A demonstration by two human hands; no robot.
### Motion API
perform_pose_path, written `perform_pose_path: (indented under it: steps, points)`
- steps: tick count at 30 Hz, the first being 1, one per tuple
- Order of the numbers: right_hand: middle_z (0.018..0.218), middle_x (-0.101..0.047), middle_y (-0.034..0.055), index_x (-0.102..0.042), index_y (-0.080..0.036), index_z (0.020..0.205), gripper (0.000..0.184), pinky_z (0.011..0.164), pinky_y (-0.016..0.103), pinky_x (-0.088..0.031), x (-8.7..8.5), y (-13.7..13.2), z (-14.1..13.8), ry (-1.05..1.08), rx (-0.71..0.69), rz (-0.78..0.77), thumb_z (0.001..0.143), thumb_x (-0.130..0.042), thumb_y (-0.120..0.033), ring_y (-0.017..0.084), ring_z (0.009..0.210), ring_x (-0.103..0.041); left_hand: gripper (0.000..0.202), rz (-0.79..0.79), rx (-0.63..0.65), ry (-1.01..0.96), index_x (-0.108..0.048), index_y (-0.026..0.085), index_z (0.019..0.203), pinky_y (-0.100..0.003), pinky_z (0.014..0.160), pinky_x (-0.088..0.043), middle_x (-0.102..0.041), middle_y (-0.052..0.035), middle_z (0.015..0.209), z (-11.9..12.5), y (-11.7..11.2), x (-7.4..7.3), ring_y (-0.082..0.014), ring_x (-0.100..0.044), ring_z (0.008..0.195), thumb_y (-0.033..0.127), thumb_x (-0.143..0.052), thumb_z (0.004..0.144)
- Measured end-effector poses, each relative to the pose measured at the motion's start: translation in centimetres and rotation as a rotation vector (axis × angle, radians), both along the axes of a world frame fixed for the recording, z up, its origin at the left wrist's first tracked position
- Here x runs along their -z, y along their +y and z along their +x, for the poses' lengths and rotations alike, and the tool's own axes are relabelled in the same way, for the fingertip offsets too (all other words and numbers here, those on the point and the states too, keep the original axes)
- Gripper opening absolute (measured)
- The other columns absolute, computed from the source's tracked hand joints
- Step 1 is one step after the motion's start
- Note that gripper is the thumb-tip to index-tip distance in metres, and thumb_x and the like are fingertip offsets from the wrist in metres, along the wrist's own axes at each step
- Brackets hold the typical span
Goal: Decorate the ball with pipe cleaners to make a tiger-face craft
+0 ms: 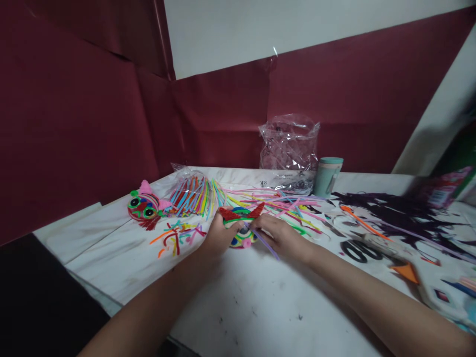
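Between my hands, just above the table's front part, is a colourful animal face (241, 214) made of pipe cleaners, with red pointed ears, green and yellow bands and a pink round nose. My left hand (222, 232) is closed around its left side, thumb across the front. In the pinched fingers of my right hand (274, 232) is a purple pipe cleaner (268, 245), one end laid against the middle of the face and the other sticking out toward the lower right. My fingers hide parts of the face.
A finished-looking face (145, 206) with pink ears lies left, near cut pipe cleaner pieces (177, 235). Behind are a bag of pipe cleaners (191, 191), a clear plastic bag (290, 148) and a green cup (327, 177). Dark scraps (386, 213) and a glue gun (412, 267) lie right.
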State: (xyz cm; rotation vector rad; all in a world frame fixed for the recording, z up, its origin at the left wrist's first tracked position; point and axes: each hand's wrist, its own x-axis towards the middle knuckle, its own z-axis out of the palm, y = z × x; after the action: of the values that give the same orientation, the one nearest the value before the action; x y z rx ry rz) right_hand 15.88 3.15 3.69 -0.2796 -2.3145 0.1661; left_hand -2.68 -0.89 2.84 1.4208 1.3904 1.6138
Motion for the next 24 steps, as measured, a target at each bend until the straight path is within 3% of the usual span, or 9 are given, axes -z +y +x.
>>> perform_pose_path:
  steps: [7,12,16,24]
  points:
    - [0.071,-0.068,0.0035,-0.064,-0.017,0.073,0.017,0.060,0.024,-0.047,-0.5,-0.6,-0.4,0.095,0.173,-0.439,0.083,-0.051,-0.022,0.015,0.066,-0.061,0.046,-0.009,-0.007,0.041,-0.053,0.018,0.110,-0.035,0.093,-0.045,-0.065,-0.0063,0.106,-0.1,0.1,0.3,-0.0219,-0.060,0.104,0.021,-0.068,0.066]
    - [0.063,-0.064,0.0002,-0.061,-0.017,0.070,0.010,0.057,0.023,-0.044,-0.2,-0.9,-1.2,0.119,0.183,-0.531,0.075,-0.053,-0.021,0.013,0.059,-0.056,0.044,0.005,-0.013,0.046,-0.053,0.019,0.108,-0.034,0.094,-0.044,-0.064,-0.0063,0.108,-0.2,0.3,0.5,-0.0216,-0.059,0.106,0.022,-0.068,0.067]
    - [0.055,-0.057,-0.0035,-0.057,-0.019,0.063,0.007,0.051,0.021,-0.038,0.4,-1.6,-1.9,0.162,0.276,-0.605,0.067,-0.053,-0.015,0.011,0.051,-0.050,0.043,-0.020,-0.018,0.014,-0.054,0.019,0.107,-0.033,0.089,-0.047,-0.066,-0.0047,0.102,-0.1,0.1,0.2,-0.0207,-0.062,0.100,0.020,-0.068,0.066]
    - [0.042,-0.049,-0.0058,-0.053,-0.019,0.051,0.009,0.041,0.020,-0.033,0.1,-2.2,-2.8,0.263,0.368,-1.025,0.060,-0.055,-0.019,0.008,0.039,-0.042,0.045,-0.029,-0.030,0.004,-0.053,0.019,0.106,-0.032,0.087,-0.048,-0.066,-0.0037,0.098,0.1,-0.1,0.0,-0.0200,-0.063,0.096,0.019,-0.069,0.064]
